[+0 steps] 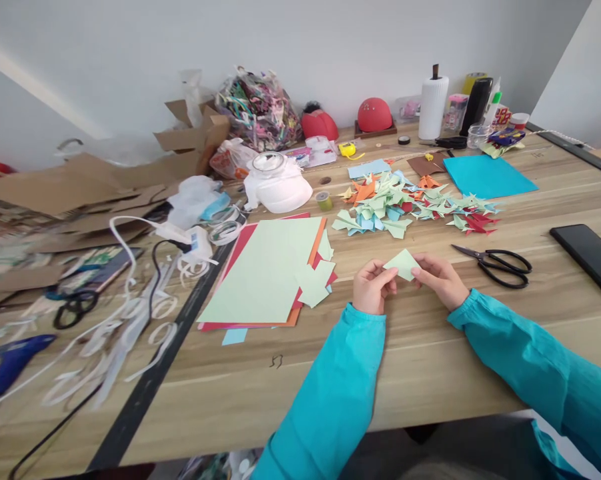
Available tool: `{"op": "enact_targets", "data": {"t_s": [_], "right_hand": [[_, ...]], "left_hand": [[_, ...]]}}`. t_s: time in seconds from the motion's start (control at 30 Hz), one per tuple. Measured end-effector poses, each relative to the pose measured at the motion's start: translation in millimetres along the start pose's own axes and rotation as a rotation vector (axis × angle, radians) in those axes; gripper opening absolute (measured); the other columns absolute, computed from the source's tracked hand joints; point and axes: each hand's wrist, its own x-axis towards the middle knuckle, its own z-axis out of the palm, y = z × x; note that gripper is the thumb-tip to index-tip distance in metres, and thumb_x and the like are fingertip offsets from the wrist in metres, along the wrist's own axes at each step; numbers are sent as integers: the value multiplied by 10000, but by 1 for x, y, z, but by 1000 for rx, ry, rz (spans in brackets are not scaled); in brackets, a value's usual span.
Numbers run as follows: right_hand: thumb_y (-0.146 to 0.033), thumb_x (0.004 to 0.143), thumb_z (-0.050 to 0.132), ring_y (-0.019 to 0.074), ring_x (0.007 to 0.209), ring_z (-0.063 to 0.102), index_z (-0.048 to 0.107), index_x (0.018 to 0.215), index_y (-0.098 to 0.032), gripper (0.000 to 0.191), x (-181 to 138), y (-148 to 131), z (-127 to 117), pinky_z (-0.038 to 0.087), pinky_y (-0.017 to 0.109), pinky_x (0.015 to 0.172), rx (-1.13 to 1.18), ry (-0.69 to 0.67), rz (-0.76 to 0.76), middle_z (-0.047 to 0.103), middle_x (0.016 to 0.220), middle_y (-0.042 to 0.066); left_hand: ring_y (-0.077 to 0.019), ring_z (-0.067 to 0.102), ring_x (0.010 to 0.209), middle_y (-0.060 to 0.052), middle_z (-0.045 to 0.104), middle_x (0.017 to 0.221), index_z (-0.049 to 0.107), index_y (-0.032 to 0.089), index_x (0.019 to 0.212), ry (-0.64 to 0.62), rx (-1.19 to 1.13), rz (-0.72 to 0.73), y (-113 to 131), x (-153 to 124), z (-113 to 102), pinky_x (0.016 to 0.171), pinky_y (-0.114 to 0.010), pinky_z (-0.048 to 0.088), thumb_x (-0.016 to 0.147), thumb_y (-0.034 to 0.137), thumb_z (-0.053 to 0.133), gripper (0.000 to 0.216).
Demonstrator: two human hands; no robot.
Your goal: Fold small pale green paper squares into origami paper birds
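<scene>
Between my two hands is a small pale green piece of folded paper (403, 264), held a little above the table. My left hand (373, 287) pinches its left corner between thumb and fingers. On the right side, my right hand (439, 279) grips the opposite corner the same way. Just beyond my hands lies a pile of folded paper cranes (385, 203) in green, blue, orange and red. To the left rests a stack of coloured paper sheets (265, 267), pale green on top, with small cut green pieces (316, 283) at its right edge.
Black-handled scissors (500, 261) lie right of my hands, with a phone (588, 257) farther right. A turquoise sheet (488, 177) is behind the cranes. Cables, a power strip (198, 243), a blue glue gun (15, 360) and cardboard (75, 180) crowd the left. A white bottle (433, 110) stands behind.
</scene>
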Motion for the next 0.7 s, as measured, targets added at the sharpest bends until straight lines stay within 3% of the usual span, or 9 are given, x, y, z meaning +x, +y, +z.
{"op": "enact_targets", "data": {"t_s": [0.07, 0.17, 0.3, 0.4, 0.57, 0.7], "right_hand": [[-373, 695, 647, 135, 662, 574, 583, 988, -182, 356, 1, 1, -1, 457, 239, 535, 9, 65, -45, 638, 771, 35], [-360, 678, 661, 131, 601, 564, 594, 933, -180, 319, 0, 6, 0, 469, 251, 519, -10, 128, -70, 612, 678, 14], [-341, 726, 616, 111, 523, 525, 586, 969, -187, 290, -6, 9, 5, 472, 249, 491, -115, 125, -113, 548, 603, -16], [-332, 774, 557, 103, 512, 518, 571, 1052, -198, 309, -10, 8, 7, 480, 241, 496, -235, 106, -155, 513, 590, -29], [-331, 803, 509, 95, 519, 538, 596, 1084, -195, 324, -13, 5, 5, 486, 233, 512, -452, 157, -185, 624, 739, 15], [-321, 795, 522, 100, 495, 542, 634, 1045, -196, 301, -13, 3, 5, 490, 239, 490, -492, 204, -173, 667, 779, 31]], "left_hand": [[-61, 458, 378, 48, 525, 430, 516, 140, 584, 2, 49, 25, -1, 0, -1, 386, -180, 370, 525, 234, 712, 226], [-98, 542, 482, 25, 585, 517, 547, 139, 616, -13, 56, 15, -2, -1, 2, 485, -231, 469, 512, 254, 731, 241], [-145, 602, 574, 3, 633, 616, 571, 142, 650, 44, -27, -29, -1, -2, 6, 547, -297, 517, 496, 305, 749, 286], [-152, 602, 558, -18, 646, 638, 620, 135, 715, 59, -16, -54, 0, -1, 6, 499, -294, 513, 490, 333, 750, 327], [-123, 559, 471, -18, 637, 592, 647, 121, 722, 92, 65, -29, 0, 0, 5, 395, -250, 476, 484, 339, 747, 337], [-135, 572, 468, -20, 631, 571, 651, 115, 740, 89, 52, -36, 0, -1, 6, 373, -248, 479, 505, 324, 731, 325]]}}
